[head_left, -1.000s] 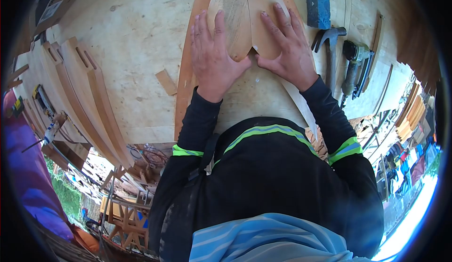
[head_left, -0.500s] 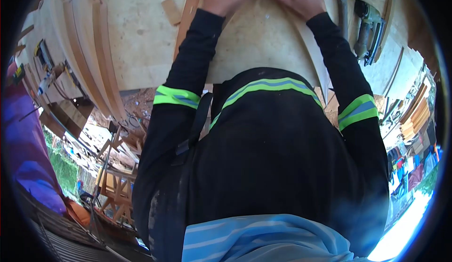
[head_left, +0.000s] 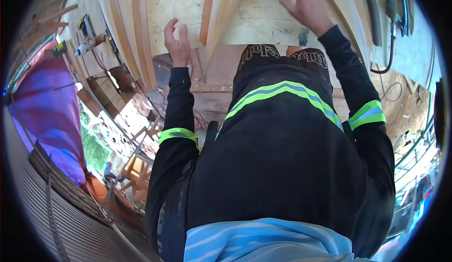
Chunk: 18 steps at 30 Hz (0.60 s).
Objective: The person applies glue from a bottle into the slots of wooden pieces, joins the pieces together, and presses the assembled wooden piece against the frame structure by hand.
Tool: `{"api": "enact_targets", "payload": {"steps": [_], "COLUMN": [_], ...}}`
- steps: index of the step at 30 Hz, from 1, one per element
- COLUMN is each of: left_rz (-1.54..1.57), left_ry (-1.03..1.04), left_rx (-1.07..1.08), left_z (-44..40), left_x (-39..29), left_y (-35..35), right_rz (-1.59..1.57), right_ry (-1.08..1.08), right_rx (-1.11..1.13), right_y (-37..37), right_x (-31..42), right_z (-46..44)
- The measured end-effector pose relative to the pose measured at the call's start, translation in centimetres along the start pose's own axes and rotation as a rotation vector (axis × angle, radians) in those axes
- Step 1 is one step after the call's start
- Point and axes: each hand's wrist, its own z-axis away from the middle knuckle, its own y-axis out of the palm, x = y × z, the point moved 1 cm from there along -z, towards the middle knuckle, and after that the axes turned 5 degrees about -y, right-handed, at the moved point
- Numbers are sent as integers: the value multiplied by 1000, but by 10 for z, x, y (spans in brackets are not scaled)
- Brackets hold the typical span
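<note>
My left hand [head_left: 178, 44] is raised near the front edge of the plywood worktop [head_left: 174, 1]. Its thumb and fingers are apart with nothing between them. A tapered wooden piece [head_left: 225, 8] lies to its right, with a narrow reddish strip [head_left: 207, 15] along its side. Above the worktop, my right hand [head_left: 305, 7] has its fingers spread and holds nothing. Close by on its right is a long curved wooden piece [head_left: 340, 15]. The far ends of these pieces are cut off by the top of the view.
Several long curved wooden strips [head_left: 126, 27] lie on the left, beyond them a drill-like tool [head_left: 89, 44]. At right are a dark handle [head_left: 372, 15] and a nail gun [head_left: 391, 3] with a hose [head_left: 391, 55]. A purple sheet [head_left: 47, 107] hangs at far left.
Both hands were together at the far side by the wood's tip. The left has come back toward me and leftward; the right is now apart from it. The view has shifted.
</note>
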Motion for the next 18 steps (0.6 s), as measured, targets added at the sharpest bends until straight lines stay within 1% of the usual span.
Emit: {"api": "enact_targets", "payload": {"steps": [1, 2, 4, 6, 8, 9, 10, 11, 12, 13, 16, 18], "left_rz": [-148, -145, -327, -302, -284, -257, -278, -307, -346, -358, -321, -406], "left_ry": [69, 98, 303, 349, 373, 357, 402, 452, 463, 446, 487, 515], "left_rx": [-2, 14, -30, -23, -16, -66, -44, -15, -36, -65, -198, -208], "left_z": [0, -1, -4, -5, -8, -12, -8, -4, -3, 1, -6, -10], "left_x": [11, 23, 39, 51, 61, 59, 52, 48, 47, 49, 53, 65], "left_y": [-1, 1, 8, 16, 22, 32, 27, 21, 22, 20, 28, 26], "right_rz": [11, 24, 49, 70, 104, 211, 292, 290, 289, 349, 350, 449], "right_ry": [26, 46, 143, 161, 131, 145, 153, 139, 134, 122, -16, -115], "right_rx": [17, -6, -82, -118, -131, -118, -90, -74, -76, -179, -152, -183], "right_y": [8, 19, 36, 40, 43, 42, 47, 49, 49, 52, 73, 76], "right_x": [8, 12, 18, 19, 12, 12, 19, 22, 23, 26, -6, -4], "right_z": [18, 35, 63, 78, 81, 77, 78, 80, 80, 80, 90, 87]}}
